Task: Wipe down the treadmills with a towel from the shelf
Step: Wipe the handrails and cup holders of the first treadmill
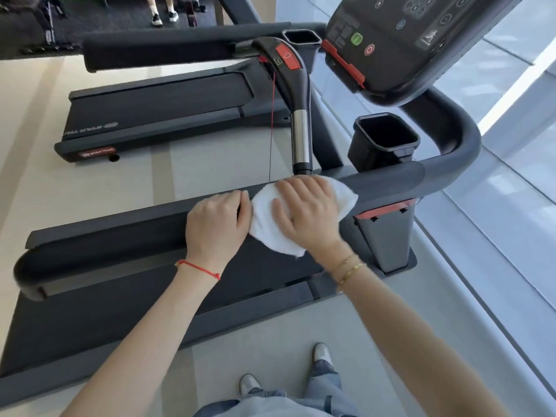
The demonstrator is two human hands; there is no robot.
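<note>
My right hand (304, 212) presses flat, fingers straight, on the crumpled white cloth towel (276, 233) atop the near treadmill's dark padded side handrail (388, 179); left hand (216, 224) curls round the rail. I judge wiping is mid-way; the far black treadmill (156, 106) likely remains.

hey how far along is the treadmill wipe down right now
Done: the towel is fetched. In hand: the right hand presses it on the near treadmill's handrail, and the left hand grips the rail. Left: the far treadmill; what has been wiped doesn't show.
</note>
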